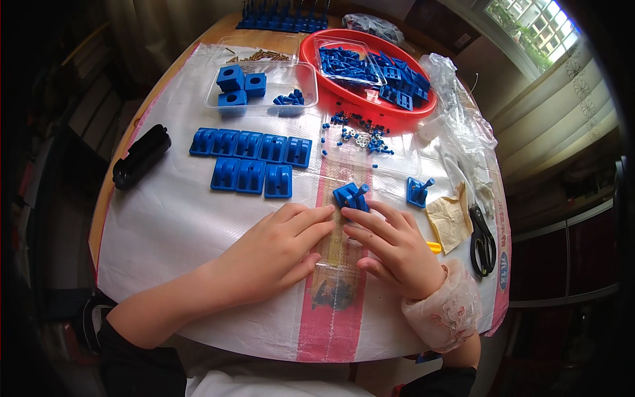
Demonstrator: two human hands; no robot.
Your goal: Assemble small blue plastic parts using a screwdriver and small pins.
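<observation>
My left hand (281, 241) lies palm down on the white woven sheet (231, 317), its fingers stretched out and holding nothing. My right hand (400, 255) is spread opposite it, fingertips pointing inward. Just beyond its index finger sits a blue plastic part (349, 196) with a square base and an upright peg; the fingertips overlap its near edge, and whether they touch it I cannot tell. A similar blue pegged part (417, 191) stands apart to the right. Two rows of blue ribbed blocks (249, 176) lie to the left, beyond my left hand.
A clear tray (258, 109) holds blue cubes with round holes. Brass-coloured pins (264, 56) lie behind it. A red basin (423, 109) contains many blue pieces. Small blue bits and metal nuts (362, 139) are scattered mid-table. Black scissors (483, 241), brown paper (452, 218) and a black case (141, 156) flank the sides.
</observation>
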